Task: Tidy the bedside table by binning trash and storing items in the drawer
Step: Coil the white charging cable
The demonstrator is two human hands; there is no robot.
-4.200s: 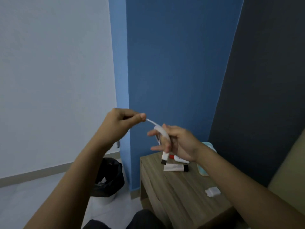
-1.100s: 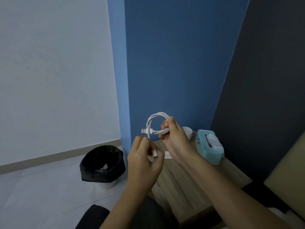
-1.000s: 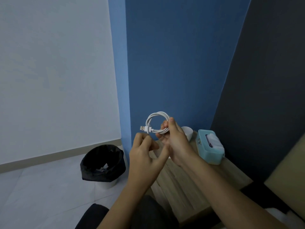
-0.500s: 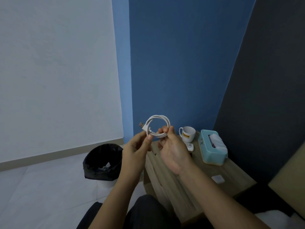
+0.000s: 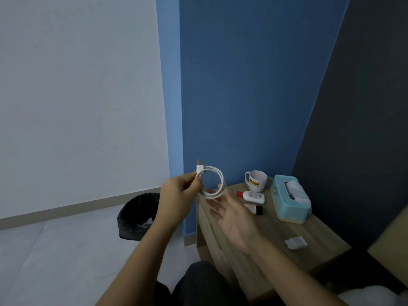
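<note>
Pinching a coiled white USB cable (image 5: 212, 182) in the left hand (image 5: 176, 199), a person spreads the empty right hand (image 5: 231, 215) just beside it above the bedside table (image 5: 320, 241); storing the cable likely means opening the drawer next.

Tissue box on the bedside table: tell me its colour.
Light teal tissue box, white tissues showing at the top; clearest in the head view.

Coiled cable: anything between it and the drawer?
Nothing visible blocks the path. The left hand pinches the coiled cable in the air above the front-left corner of the bedside table; the right hand is open just below it. No open drawer or handle shows.
</note>
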